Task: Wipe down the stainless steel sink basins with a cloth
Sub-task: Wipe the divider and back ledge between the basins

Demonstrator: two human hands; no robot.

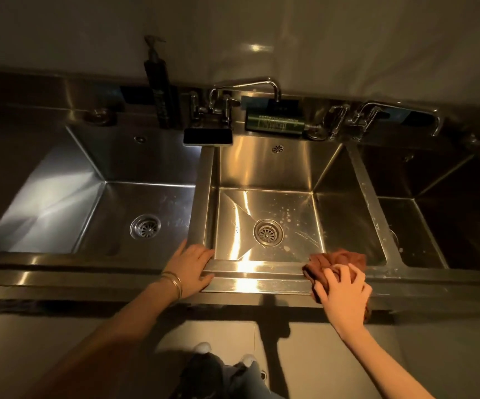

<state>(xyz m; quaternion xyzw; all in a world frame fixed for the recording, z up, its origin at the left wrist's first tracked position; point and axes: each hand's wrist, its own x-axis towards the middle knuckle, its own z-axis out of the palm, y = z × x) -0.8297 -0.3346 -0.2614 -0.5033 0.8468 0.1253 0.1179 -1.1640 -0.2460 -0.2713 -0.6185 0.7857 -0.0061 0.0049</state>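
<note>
Bracing open-fingered on the sink's front rim (256, 272), the left hand (191, 266) probably steadies the person while the right hand (345, 292) clutches the bunched brown cloth (341, 258) at the middle basin's (276, 174) near-right corner.

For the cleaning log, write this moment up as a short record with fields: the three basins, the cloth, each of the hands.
left basin: partly lit
middle basin: lit, white spots on its floor
right basin: dark, little visible
cloth: brown, bunched, at the middle basin's near right corner
left hand: flat on the front rim, where left and middle basins meet
right hand: grips the cloth on the front rim
</note>
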